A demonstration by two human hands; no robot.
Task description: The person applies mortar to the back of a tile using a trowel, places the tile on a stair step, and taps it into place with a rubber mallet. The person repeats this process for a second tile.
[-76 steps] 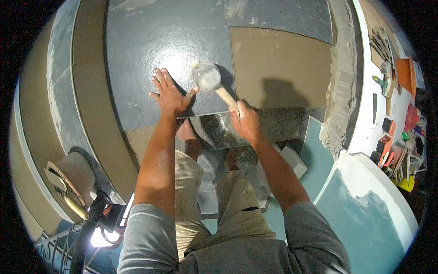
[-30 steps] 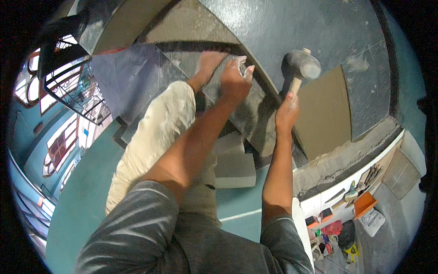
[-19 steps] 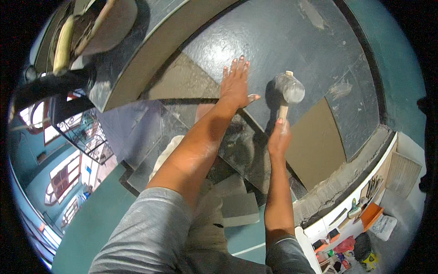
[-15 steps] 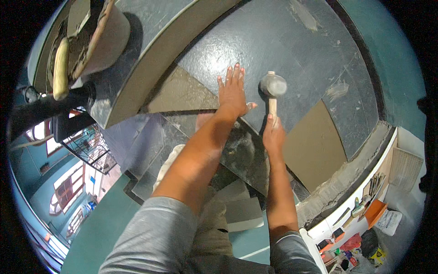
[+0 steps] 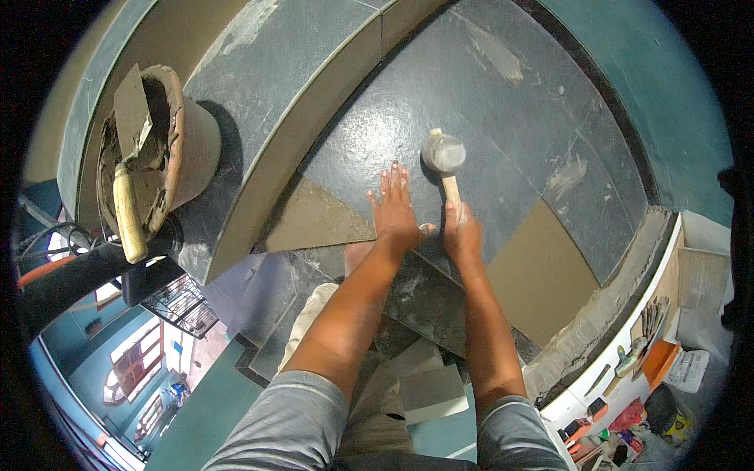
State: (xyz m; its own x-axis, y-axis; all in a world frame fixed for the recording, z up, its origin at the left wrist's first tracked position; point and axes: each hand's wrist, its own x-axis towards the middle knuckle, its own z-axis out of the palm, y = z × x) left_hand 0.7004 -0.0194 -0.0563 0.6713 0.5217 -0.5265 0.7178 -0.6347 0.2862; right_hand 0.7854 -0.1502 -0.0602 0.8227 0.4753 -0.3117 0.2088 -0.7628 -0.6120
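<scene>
My right hand is closed round the light wooden handle of a mallet. The mallet's round, greyish-white head is over the dark grey floor tiles; I cannot tell whether it touches them. To its left, my left hand lies flat with fingers spread on the dark tiling, near a tan triangular tile piece. Another tan piece fills a gap to the right of my right forearm. Pale smears mark the dark surface further off.
At the far left stands a bucket of dark mortar, with a wooden-handled trowel resting across it. A curved raised edge runs between bucket and tiles. Tools and an orange box lie at the lower right, beyond a rough mortar edge.
The mallet has shifted left, closer to my left hand, and its handle now tilts. The view has swung, so more of the bucket and trowel shows. My left hand stays spread on the tiling.
</scene>
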